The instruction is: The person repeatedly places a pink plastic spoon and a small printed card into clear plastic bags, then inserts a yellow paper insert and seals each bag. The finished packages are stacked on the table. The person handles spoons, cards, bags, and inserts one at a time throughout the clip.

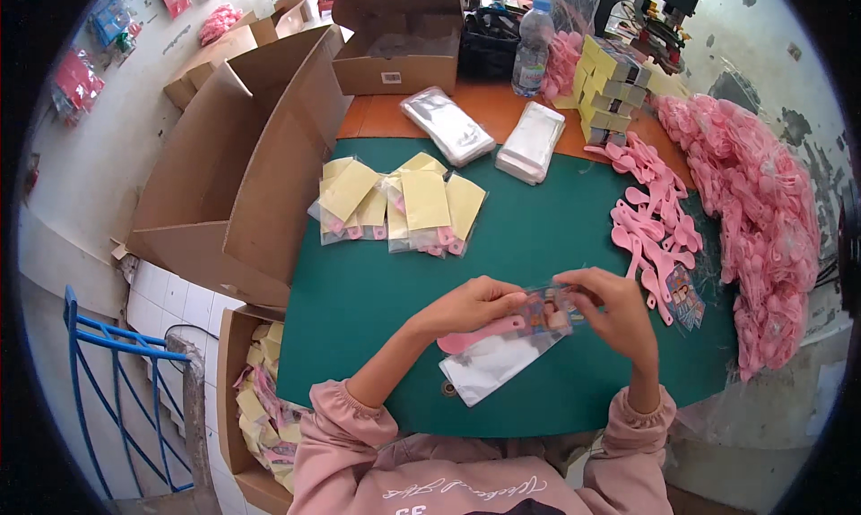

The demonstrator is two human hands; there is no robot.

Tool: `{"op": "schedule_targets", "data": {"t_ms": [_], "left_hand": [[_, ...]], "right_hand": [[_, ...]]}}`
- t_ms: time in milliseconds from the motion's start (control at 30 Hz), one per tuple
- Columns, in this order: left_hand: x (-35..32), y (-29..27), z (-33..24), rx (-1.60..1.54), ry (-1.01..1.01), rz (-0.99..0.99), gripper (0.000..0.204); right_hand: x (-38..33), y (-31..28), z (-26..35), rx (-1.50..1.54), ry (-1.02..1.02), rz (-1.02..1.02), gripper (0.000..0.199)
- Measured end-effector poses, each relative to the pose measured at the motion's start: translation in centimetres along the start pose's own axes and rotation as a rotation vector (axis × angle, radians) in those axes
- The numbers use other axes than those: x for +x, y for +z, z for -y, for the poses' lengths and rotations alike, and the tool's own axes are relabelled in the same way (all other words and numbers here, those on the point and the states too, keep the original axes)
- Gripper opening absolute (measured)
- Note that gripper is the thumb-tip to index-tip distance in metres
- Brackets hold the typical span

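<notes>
Near the table's front edge, my left hand (484,302) is closed, thumb and fingers pinching the upper edge of a clear plastic bag. A pink spoon (477,337) lies just below that hand. Opposite it, my right hand (615,307) is closed too, its bent fingers at the bag's right end by a colourful printed card (549,311). Whether the card is fully inside the bag I cannot tell. Under these, a stack of clear bags (499,369) lies slanted on the green mat (377,318).
Loose pink spoons (659,224) and several printed cards (686,300) lie at right, beside a large bagged spoon heap (753,210). Filled packets (421,201), bag bundles (531,143), yellow-edged card stacks (610,89) and a bottle (534,49) stand farther back. Cardboard boxes (260,165) flank the left.
</notes>
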State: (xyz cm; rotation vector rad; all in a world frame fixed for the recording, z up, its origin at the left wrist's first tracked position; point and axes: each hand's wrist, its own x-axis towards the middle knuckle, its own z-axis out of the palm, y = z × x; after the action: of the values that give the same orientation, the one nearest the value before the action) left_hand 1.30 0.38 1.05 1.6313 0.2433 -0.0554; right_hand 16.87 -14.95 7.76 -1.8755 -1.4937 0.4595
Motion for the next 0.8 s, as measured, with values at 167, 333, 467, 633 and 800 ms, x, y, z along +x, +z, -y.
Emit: {"op": "schedule_targets", "data": {"t_ms": [167, 333, 467, 633, 800], "left_hand": [[-0.1, 0.9, 0.1, 0.171, 0.194, -0.069, 0.047], [-0.4, 0.7, 1.2, 0.23, -0.003, -0.227, 0.058], [-1.0, -2.0, 0.8, 0.212, 0.069, -0.02, 0.049], [-1.3, -2.4, 0.9, 0.225, 0.046, 0.026, 0.031], [-1.0, -2.6, 2.3, 0.179, 0.102, -0.071, 0.027]], "right_hand": [[1.4, 2.7, -1.1, 0.175, 0.108, 0.233, 0.022], [2.3, 3.7, -3.2, 0.407, 0.154, 0.395, 0.023], [2.5, 3.4, -4.1, 0.37, 0.248, 0.297, 0.021], [2.6, 3.1, -3.7, 0.575, 0.244, 0.298, 0.017], [1.7, 1.1, -4.7, 0.679, 0.329, 0.27, 0.018]]}}
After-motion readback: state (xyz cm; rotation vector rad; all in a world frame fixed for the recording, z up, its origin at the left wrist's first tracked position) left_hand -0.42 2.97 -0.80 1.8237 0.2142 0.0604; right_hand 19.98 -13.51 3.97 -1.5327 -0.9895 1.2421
